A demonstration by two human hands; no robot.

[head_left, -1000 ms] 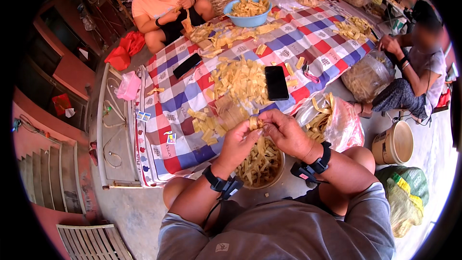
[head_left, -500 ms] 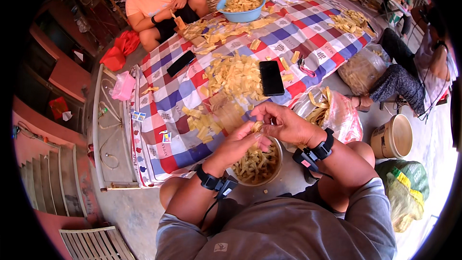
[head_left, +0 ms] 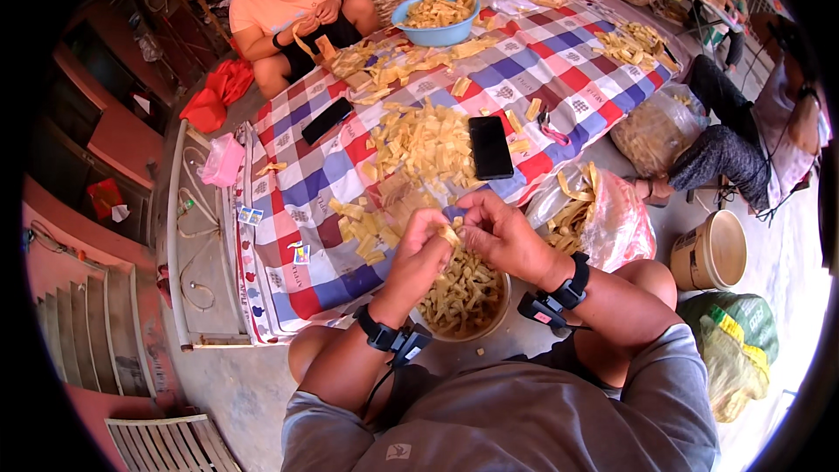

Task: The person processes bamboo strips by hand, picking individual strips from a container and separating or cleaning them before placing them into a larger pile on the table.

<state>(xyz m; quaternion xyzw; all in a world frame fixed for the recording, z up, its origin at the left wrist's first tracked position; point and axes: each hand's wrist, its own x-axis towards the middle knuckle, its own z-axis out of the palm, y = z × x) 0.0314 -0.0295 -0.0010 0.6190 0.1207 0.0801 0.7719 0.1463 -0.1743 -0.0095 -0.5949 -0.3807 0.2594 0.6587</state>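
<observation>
Yellow strip [head_left: 452, 234]: small and folded, dry-looking, between the two hands, above the near part of the bowl
Left hand [head_left: 423, 249]: thumb and forefinger pinch the yellow strip
Right hand [head_left: 500, 229]: fingers are bent, their tips just beside the strip; whether they also grip it, one cannot tell
Bowl [head_left: 507, 295]: round, with a smooth pale rim, full of curled, twisted yellow pieces
Heap [head_left: 424, 144]: flat, short yellow pieces, loosely piled on the tablecloth [head_left: 301, 201], a checked fabric of red, blue and white
Phone [head_left: 491, 148]: a smooth black rectangle, touching the right side of the heap
Plastic bag [head_left: 625, 218]: thin, shiny and crumpled, open around longer yellow bands
Bucket [head_left: 710, 251]: cream, cylindrical, with a rounded rim
Blue basin [head_left: 437, 33]: round, holding a mound of yellow pieces at the far side
Hidden: the fingers cover much of the strip, and the hands cover the far edge of the bowl
Cut off: a seated person [head_left: 743, 157] at the right, partly lost in the dark rim
Hard to make out: a pink-handled tool [head_left: 552, 131] near the phone, too small to name surely
</observation>
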